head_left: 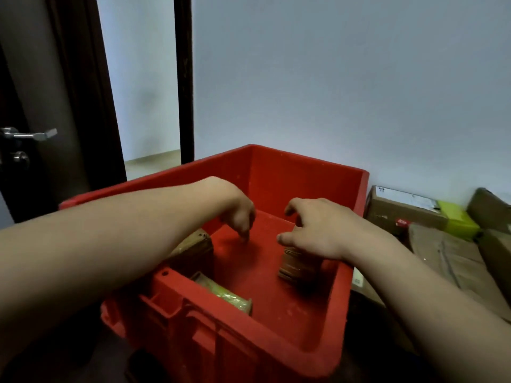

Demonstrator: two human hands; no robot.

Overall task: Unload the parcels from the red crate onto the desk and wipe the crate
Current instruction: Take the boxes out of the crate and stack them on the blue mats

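- The red crate (276, 175) sits in front of the person, with cardboard boxes (401, 208) just to its right on the surface.
- Left hand (237, 214) hangs inside the crate, fingers loosely curled downward and holding nothing.
- Right hand (323, 230) is spread open over a brown parcel (298, 268) at the crate's right wall; contact cannot be told.
- A brown box (193, 250) and a yellow-green parcel (224, 295) lie along the left wall.

A: What's in the crate (304, 172)?
B: 1st parcel (300, 268) directly under R hand (318, 230). L hand (237, 214) just left of it, over crate floor. 2nd parcel (193, 250) under L forearm, 3rd parcel (224, 294) nearer me.
A: Outside?
B: Boxes (401, 208) right of R hand, beyond crate wall.
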